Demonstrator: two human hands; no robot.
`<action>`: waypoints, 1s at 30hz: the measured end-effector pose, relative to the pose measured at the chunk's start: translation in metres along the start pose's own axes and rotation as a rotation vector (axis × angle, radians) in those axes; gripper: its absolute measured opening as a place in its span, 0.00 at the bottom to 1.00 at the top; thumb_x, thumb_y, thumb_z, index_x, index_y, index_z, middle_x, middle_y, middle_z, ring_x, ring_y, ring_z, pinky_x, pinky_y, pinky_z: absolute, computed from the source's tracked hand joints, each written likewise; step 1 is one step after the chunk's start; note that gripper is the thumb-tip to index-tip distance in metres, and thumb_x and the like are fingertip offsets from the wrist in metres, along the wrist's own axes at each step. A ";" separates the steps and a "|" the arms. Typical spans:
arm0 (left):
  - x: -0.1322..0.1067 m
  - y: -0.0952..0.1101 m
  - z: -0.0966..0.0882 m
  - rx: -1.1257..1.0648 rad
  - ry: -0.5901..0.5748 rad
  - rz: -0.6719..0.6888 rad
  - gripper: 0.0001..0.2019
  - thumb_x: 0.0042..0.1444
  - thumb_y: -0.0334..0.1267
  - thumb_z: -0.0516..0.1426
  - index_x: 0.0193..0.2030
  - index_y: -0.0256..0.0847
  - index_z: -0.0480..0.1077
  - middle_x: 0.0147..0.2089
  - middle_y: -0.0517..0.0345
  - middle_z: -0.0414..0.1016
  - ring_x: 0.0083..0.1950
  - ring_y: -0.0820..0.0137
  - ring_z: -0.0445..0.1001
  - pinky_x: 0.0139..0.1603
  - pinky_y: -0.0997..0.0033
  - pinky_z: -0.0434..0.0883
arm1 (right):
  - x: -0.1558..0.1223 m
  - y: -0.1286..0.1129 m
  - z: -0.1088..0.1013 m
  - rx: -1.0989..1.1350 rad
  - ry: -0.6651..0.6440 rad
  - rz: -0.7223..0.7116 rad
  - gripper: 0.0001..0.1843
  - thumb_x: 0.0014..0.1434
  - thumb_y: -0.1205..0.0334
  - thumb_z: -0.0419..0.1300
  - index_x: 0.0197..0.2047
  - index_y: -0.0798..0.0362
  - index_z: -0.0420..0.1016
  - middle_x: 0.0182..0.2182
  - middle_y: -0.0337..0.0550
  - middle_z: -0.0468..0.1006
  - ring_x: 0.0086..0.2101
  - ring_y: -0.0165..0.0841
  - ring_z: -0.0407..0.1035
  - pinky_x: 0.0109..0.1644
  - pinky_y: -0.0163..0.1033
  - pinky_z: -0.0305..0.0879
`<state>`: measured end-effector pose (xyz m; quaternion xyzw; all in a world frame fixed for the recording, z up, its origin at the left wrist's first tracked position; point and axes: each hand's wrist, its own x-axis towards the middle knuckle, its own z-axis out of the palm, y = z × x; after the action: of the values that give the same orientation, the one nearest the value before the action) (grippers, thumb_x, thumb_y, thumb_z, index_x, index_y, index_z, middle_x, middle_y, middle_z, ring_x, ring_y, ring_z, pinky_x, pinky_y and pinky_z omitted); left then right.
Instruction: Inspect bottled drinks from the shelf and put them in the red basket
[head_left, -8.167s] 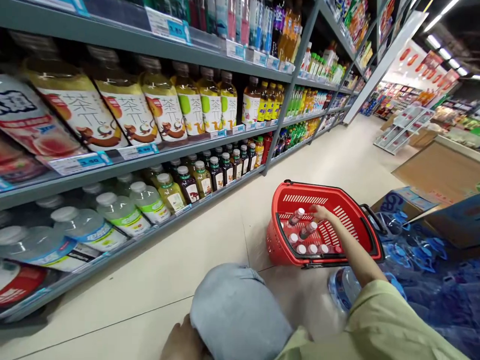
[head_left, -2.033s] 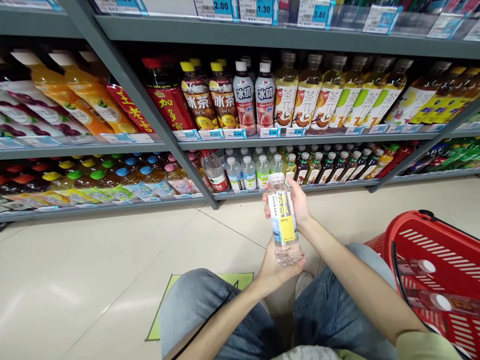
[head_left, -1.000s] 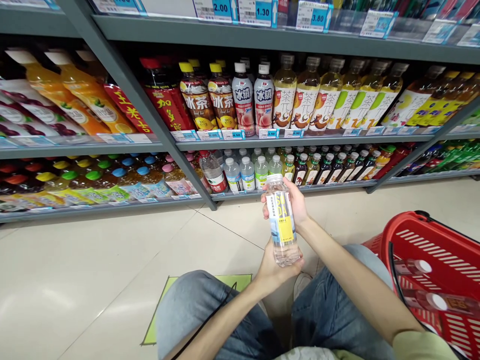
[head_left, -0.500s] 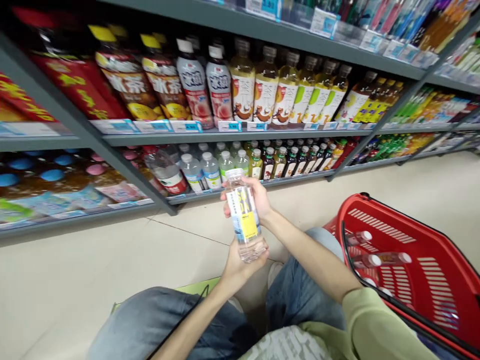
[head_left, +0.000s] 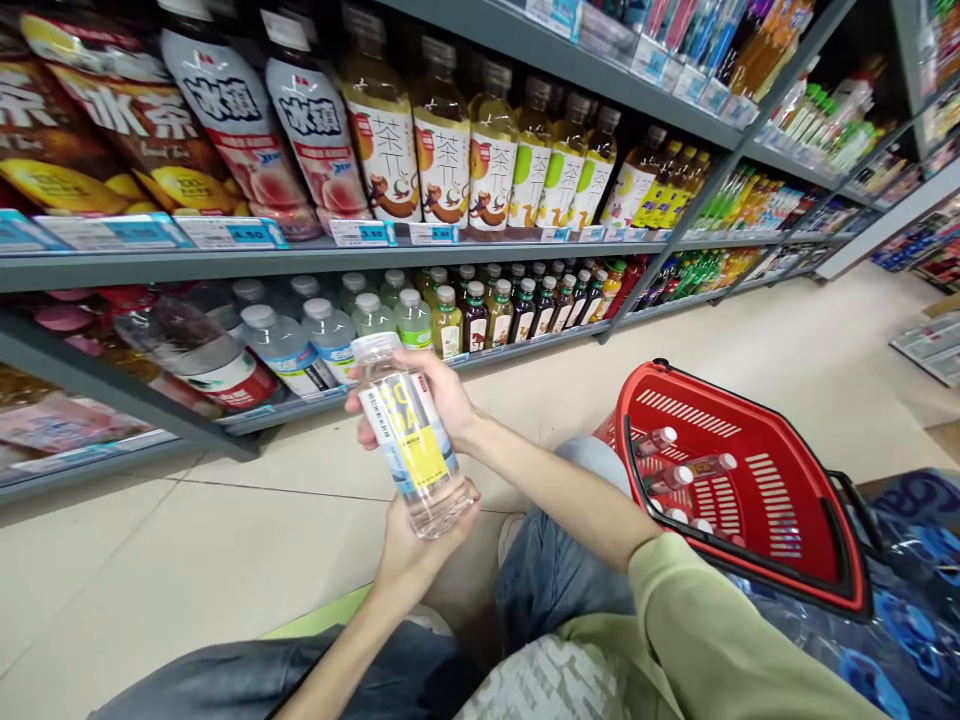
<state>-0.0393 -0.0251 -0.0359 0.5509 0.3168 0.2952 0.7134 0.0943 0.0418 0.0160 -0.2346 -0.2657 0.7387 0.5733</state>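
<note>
I hold a clear soda water bottle (head_left: 409, 440) with a white cap and a yellow and blue label, upright and slightly tilted, in front of the low shelf. My left hand (head_left: 416, 545) cups its base from below, fingers wrapped round it. My right hand (head_left: 442, 395) grips the upper part from behind, near the cap. To my right a red shopping basket (head_left: 780, 520) stands on the floor with several small bottles (head_left: 679, 475) lying in it.
Grey shelves (head_left: 300, 262) of tea and juice bottles run along the left, with water bottles (head_left: 289, 345) on the lowest tier. Blue shrink-wrapped water packs (head_left: 915, 560) lie at the right. My knees in jeans (head_left: 551, 575) are below; pale tiled floor stretches down the aisle.
My view has swung right and down the aisle, so the bottle and both hands sit further left in view. The grip on the bottle is unchanged. More of the basket shows.
</note>
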 end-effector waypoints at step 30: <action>0.005 -0.024 -0.005 0.352 0.142 0.001 0.23 0.50 0.43 0.67 0.47 0.44 0.61 0.38 0.60 0.78 0.36 0.67 0.77 0.36 0.69 0.72 | -0.006 -0.004 -0.001 -0.459 0.509 -0.138 0.20 0.45 0.49 0.74 0.33 0.54 0.76 0.26 0.37 0.76 0.23 0.28 0.70 0.27 0.33 0.69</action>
<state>-0.0383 -0.0237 -0.0609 0.6453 0.4128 0.2735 0.5817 0.0991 0.0366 0.0183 -0.5156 -0.2885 0.5370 0.6021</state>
